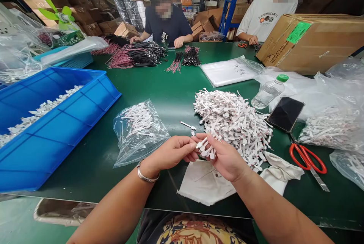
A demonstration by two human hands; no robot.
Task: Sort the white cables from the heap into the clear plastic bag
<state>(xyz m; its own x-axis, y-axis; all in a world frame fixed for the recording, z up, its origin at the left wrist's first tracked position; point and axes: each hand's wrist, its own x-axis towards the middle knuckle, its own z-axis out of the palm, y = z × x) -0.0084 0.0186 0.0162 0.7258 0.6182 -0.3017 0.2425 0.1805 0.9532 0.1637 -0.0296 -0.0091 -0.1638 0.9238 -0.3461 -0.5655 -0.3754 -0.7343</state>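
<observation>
Pinching white connector strips (205, 148), right hand (226, 157) closed, left hand (167, 154) nearly shut, seemingly touching them

white connector strips (206, 149) | small fanned bunch | hand-held beside loose heap (233, 126)

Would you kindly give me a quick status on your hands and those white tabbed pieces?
Right hand pinching small white bunch; left hand touching it. Big pile just beyond. White cloth beneath.
</observation>
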